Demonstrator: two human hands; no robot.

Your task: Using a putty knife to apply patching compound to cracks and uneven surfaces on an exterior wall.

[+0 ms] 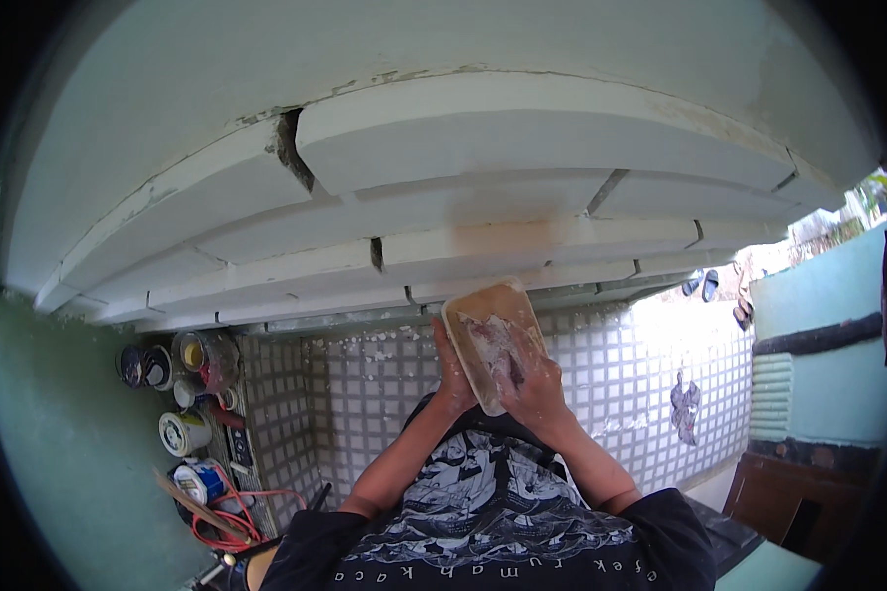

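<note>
In front of my chest I hold a shallow rectangular plastic tub (504, 297), tilted, its inside smeared with white. My left hand (450, 366) is closed round the tub's left side, thumb along the rim. Down inside the tub, my right hand (534, 387) has its fingers bent into crumbly white paste (491, 337). Those fingers are coated white, and what they grip, if anything, cannot be made out. Just beyond the tub rises a white wall of stepped horizontal ledges (522, 148), with dark gaps at several joints (290, 148).
White crumbs lie on the checkered tile floor (365, 433). Along the left green wall stand paint buckets (184, 431), with a coiled orange cord (229, 527) nearby. A dark rag (685, 407) lies at right, sandals (709, 286) farther off. A brown wooden piece of furniture (788, 497) stands lower right.
</note>
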